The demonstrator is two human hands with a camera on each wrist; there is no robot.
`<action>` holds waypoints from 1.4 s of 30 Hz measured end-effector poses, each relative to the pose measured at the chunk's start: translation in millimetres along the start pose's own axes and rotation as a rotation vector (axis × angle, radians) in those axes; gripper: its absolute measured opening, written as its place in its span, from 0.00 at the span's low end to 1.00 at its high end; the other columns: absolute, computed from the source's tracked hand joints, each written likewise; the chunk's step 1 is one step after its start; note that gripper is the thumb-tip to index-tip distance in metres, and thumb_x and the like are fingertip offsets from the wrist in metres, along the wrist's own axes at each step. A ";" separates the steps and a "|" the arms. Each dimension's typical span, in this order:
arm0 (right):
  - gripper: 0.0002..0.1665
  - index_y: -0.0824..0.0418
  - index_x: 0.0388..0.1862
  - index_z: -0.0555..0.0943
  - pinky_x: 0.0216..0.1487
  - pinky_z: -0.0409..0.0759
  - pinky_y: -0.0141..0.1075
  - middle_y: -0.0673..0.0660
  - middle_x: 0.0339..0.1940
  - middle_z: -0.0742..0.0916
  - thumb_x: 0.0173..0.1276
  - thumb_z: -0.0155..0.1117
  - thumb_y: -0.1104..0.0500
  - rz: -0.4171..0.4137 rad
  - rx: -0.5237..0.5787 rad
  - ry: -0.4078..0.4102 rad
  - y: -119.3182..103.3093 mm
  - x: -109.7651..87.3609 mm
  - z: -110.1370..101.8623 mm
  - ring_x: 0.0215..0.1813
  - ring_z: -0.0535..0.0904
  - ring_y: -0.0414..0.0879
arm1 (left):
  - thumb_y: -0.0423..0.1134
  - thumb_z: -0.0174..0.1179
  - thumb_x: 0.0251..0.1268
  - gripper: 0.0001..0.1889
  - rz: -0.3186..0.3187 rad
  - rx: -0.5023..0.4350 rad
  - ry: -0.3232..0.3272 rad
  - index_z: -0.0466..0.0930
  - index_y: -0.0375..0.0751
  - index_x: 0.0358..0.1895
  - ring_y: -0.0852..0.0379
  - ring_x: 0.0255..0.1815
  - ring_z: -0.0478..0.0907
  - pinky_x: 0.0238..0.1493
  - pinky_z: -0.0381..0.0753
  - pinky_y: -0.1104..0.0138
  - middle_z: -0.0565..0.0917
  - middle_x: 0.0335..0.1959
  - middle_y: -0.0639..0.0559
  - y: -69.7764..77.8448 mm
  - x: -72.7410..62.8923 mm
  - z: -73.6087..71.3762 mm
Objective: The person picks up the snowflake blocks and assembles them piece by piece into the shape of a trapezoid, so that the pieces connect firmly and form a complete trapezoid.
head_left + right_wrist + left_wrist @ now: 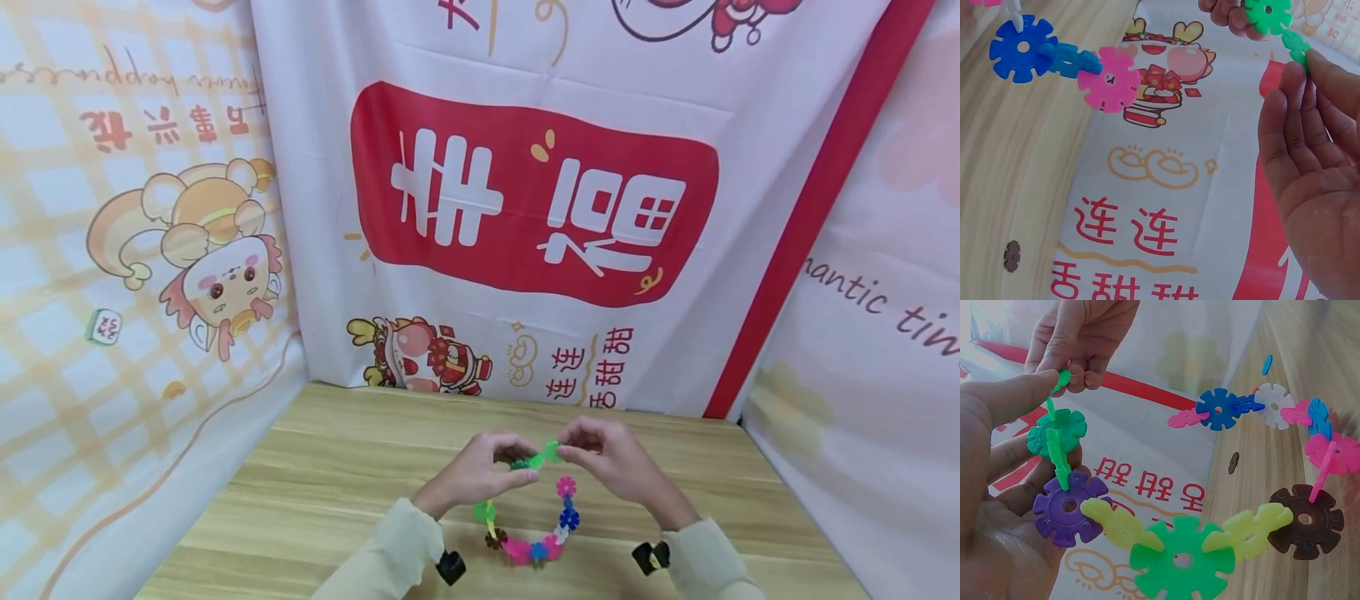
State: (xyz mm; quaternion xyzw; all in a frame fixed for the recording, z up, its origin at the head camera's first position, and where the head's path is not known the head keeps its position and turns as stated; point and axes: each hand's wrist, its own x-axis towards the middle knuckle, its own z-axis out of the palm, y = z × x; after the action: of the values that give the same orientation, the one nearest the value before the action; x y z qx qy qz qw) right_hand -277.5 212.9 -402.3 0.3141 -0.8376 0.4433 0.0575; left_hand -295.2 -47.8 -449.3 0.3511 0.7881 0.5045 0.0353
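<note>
A curved chain of interlocking plastic snowflake discs in several colours hangs beneath both hands. My left hand holds its green end, thumb near a light green disc, fingers behind a teal-green disc. Below these hang a purple disc, a green disc and a brown disc. My right hand pinches the light green disc at the chain's tip between thumb and fingertips. Apart from the hands, the other end finishes in a pink disc.
A wood-grain table lies underneath. On it are a loose brown disc and a loose blue disc. Printed cloth hangs behind, with more patterned cloth on the left.
</note>
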 end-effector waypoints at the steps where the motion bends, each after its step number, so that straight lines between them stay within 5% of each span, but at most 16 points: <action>1: 0.04 0.56 0.43 0.87 0.37 0.88 0.33 0.54 0.35 0.90 0.72 0.73 0.57 0.000 -0.002 -0.007 -0.2 0.7 0.3 0.35 0.85 0.38 | 0.51 0.70 0.71 0.15 0.001 0.001 0.000 0.86 0.55 0.56 0.65 0.48 0.85 0.59 0.86 0.58 0.89 0.48 0.62 -0.3 0.0 0.1; 11: 0.04 0.54 0.40 0.88 0.41 0.89 0.32 0.51 0.34 0.90 0.69 0.75 0.60 0.009 -0.076 -0.001 -6.4 6.8 8.8 0.35 0.86 0.39 | 0.44 0.71 0.69 0.14 0.085 0.052 0.051 0.88 0.45 0.54 0.66 0.46 0.84 0.54 0.86 0.70 0.90 0.48 0.54 2.8 1.7 2.9; 16: 0.04 0.54 0.41 0.89 0.39 0.89 0.34 0.48 0.34 0.90 0.70 0.75 0.61 -0.003 -0.093 0.012 -8.5 10.7 8.8 0.34 0.85 0.37 | 0.45 0.71 0.70 0.15 0.055 0.036 0.074 0.88 0.47 0.55 0.65 0.46 0.85 0.53 0.86 0.71 0.89 0.48 0.56 5.9 2.2 1.0; 21: 0.04 0.55 0.43 0.90 0.39 0.90 0.35 0.49 0.35 0.91 0.72 0.73 0.62 -0.062 -0.097 -0.072 -13.0 17.9 1.0 0.34 0.85 0.37 | 0.52 0.67 0.74 0.15 0.026 0.027 0.082 0.87 0.53 0.57 0.65 0.49 0.83 0.59 0.86 0.63 0.87 0.50 0.59 9.1 5.5 -1.6; 25: 0.05 0.55 0.44 0.90 0.39 0.90 0.33 0.49 0.36 0.92 0.73 0.71 0.62 -0.102 -0.111 -0.146 -19.0 26.7 -4.4 0.35 0.86 0.35 | 0.48 0.66 0.75 0.10 0.053 0.045 0.122 0.88 0.52 0.51 0.64 0.45 0.83 0.54 0.87 0.65 0.86 0.46 0.58 14.3 10.2 -2.9; 30: 0.07 0.54 0.48 0.90 0.43 0.90 0.32 0.51 0.41 0.93 0.75 0.70 0.60 -0.039 -0.142 -0.235 -18.0 34.8 -14.5 0.39 0.88 0.37 | 0.44 0.65 0.76 0.05 0.029 0.048 0.129 0.88 0.51 0.46 0.64 0.39 0.83 0.47 0.86 0.69 0.87 0.42 0.57 18.4 12.2 -5.6; 36: 0.09 0.57 0.50 0.89 0.43 0.87 0.30 0.53 0.42 0.92 0.74 0.72 0.58 0.127 -0.258 -0.229 26.7 36.8 -33.9 0.41 0.88 0.41 | 0.44 0.65 0.77 0.05 -0.003 0.038 0.152 0.88 0.50 0.47 0.64 0.39 0.83 0.46 0.86 0.69 0.87 0.41 0.57 16.0 10.7 -7.3; 42: 0.12 0.66 0.50 0.87 0.47 0.89 0.42 0.59 0.43 0.92 0.71 0.73 0.62 0.278 -0.411 -0.142 98.1 23.2 -36.1 0.43 0.87 0.47 | 0.42 0.66 0.76 0.04 -0.009 0.037 0.174 0.87 0.51 0.48 0.63 0.39 0.83 0.47 0.87 0.67 0.87 0.41 0.58 14.7 9.7 -8.7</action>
State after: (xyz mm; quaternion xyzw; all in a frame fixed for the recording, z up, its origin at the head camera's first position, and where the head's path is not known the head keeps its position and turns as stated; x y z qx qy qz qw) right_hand -359.1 270.2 -441.2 0.2078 -0.9472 0.2441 -0.0002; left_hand -298.4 -45.2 -430.1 0.3032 0.7989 0.5180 -0.0375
